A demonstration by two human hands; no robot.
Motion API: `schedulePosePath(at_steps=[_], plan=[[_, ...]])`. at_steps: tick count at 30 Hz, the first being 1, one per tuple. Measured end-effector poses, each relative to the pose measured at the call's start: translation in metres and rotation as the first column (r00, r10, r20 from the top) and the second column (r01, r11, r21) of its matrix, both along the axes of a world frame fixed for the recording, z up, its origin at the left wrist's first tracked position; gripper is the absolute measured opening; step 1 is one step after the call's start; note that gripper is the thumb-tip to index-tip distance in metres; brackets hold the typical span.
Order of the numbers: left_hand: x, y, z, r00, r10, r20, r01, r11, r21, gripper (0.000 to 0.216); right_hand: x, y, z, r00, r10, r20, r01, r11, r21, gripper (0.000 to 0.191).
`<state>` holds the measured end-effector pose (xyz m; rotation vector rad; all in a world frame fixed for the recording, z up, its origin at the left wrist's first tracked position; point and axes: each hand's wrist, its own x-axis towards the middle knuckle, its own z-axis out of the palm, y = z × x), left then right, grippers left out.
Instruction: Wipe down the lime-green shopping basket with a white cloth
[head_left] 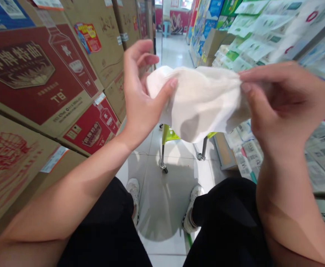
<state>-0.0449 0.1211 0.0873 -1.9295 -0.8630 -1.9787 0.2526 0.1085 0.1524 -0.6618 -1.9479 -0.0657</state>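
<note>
Cartons: a wall of stacked cartons (40, 74) on my left. They are brown corrugated board with red printed panels, flat stiff faces and square edges.
Shelf packs: soft packs (276, 33) in glossy film, white and green, fill the shelves on my right.
Floor: pale glazed tiles (162, 207), smooth and shiny, run down the aisle between the two sides.
Trousers: black matt fabric (229, 222) covers both my knees, with white shoes (133, 193) on the tiles below.
Stool: a stool (168, 135) with a lime-green seat and thin metal legs stands just past my feet, half hidden by what I hold.
Cloth: a white cloth (204, 100) hangs in the air between my hands at chest height, well above the floor. It is thin and limp — sagging in a loose belly with soft folds.
Handling: I judge it very light, floppy and not slippery, with nothing in it to break. It will not hold a shape, so it is best taken at the edges or corners and spread from there.
Left hand: my left hand (140, 92) holds the cloth's left end.
Right hand: my right hand (279, 104) holds the right edge.
Fingers: the left thumb presses the cloth against the fingers behind it, with two fingers curled free above. The right fingers (251, 76) are closed in a tight pinch on the hem — both grips hold cloth.
</note>
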Motion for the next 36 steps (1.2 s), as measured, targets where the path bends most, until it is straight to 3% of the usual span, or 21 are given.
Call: schedulePosePath(at_steps=[2,4,6,8,13,15,19,22,25,28,30,33,36], plan=[[0.009,-0.009,0.009,0.997,-0.051,-0.052,0.050,0.999,-0.018,0.069,0.012,0.013,0.006,0.995,-0.100,-0.009,0.100,0.989,0.106,0.032],[0.021,-0.022,0.017,0.990,-0.103,-0.099,0.083,0.978,-0.190,0.059,0.025,0.030,0.011,0.983,-0.182,-0.002,0.179,0.966,0.187,0.034],[0.031,-0.033,0.022,0.974,-0.126,-0.190,0.049,0.929,-0.367,0.055,0.035,0.042,0.013,0.955,-0.285,0.082,0.267,0.946,0.186,0.035],[0.036,-0.037,0.022,0.948,-0.133,-0.288,-0.004,0.902,-0.432,0.060,0.039,0.044,0.015,0.932,-0.336,0.133,0.311,0.934,0.176,0.037],[0.032,-0.027,0.013,0.927,-0.090,-0.365,-0.087,0.893,-0.442,0.068,0.014,0.011,0.024,0.986,-0.114,0.125,0.108,0.993,0.049,0.043],[0.031,-0.024,0.011,0.924,-0.064,-0.377,-0.117,0.891,-0.439,0.069,-0.004,-0.003,0.024,0.966,-0.046,0.255,0.060,0.997,-0.049,0.051],[0.031,-0.025,0.010,0.910,-0.010,-0.414,-0.178,0.894,-0.412,0.069,-0.030,-0.011,0.016,0.812,-0.152,0.563,0.213,0.976,-0.044,0.072],[0.028,-0.024,0.011,0.888,-0.041,-0.458,-0.165,0.901,-0.400,0.072,-0.030,-0.008,0.015,0.764,-0.242,0.598,0.328,0.944,-0.037,0.075],[0.024,-0.022,0.012,0.862,-0.061,-0.503,-0.171,0.900,-0.401,0.075,-0.016,-0.003,0.022,0.709,-0.323,0.627,0.460,0.885,-0.065,0.070],[0.023,-0.021,0.012,0.842,-0.043,-0.538,-0.204,0.898,-0.390,0.073,0.008,0.005,0.029,0.631,-0.390,0.671,0.618,0.775,-0.132,0.067],[0.023,-0.022,0.011,0.838,-0.023,-0.545,-0.222,0.898,-0.381,0.070,0.025,0.011,0.029,0.635,-0.387,0.668,0.644,0.743,-0.181,0.067],[0.025,-0.023,0.008,0.850,-0.015,-0.527,-0.218,0.900,-0.377,0.066,0.039,0.013,0.025,0.683,-0.374,0.627,0.572,0.808,-0.142,0.068],[0.027,-0.019,0.003,0.861,-0.043,-0.507,-0.180,0.906,-0.382,0.060,0.020,0.004,0.015,0.691,-0.370,0.621,0.473,0.881,-0.001,0.075]])
